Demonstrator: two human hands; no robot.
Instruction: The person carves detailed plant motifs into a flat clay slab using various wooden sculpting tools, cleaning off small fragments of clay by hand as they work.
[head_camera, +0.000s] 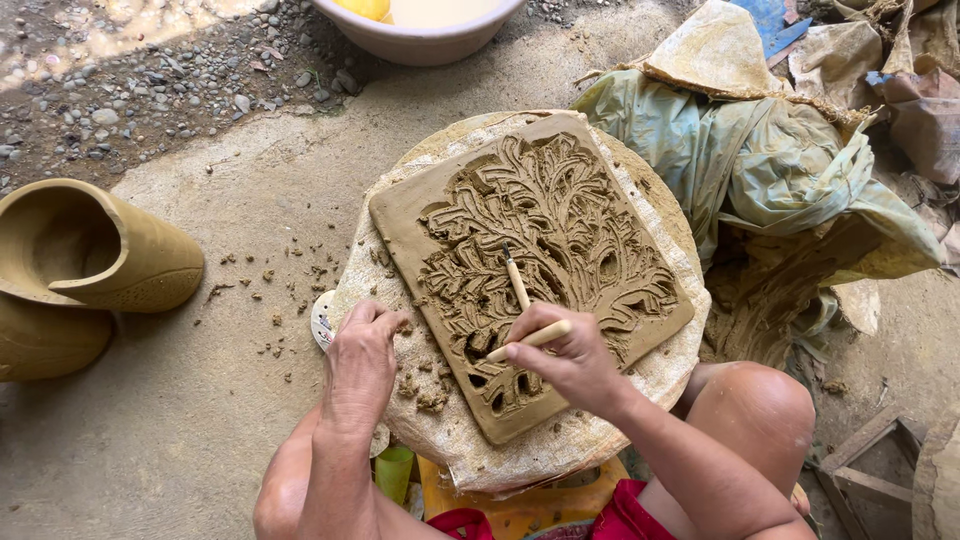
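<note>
The clay slab (530, 265) lies tilted across the middle of a round cloth-covered board (660, 375), its face cut into a tree of curling branches, with open holes already pierced near its lower corner. The right hand (570, 360) is closed around two thin wooden tools (518, 285); one points up into the trunk of the relief, the other lies crosswise under the fingers. The left hand (362, 362) rests flat and empty at the board's left edge, just beside the slab, fingers curled over the rim. To my eye the carving wants shallow, light strokes here, since the pierced part looks thin and the left hand does well to steady the board, not the soft clay. Crumbs of clay (425, 392) gather at the board's near edge. Two unfired pots (90, 260) sit well to the left, a basin (420, 40) beyond, crumpled plastic sheeting (760, 160) to the right
</note>
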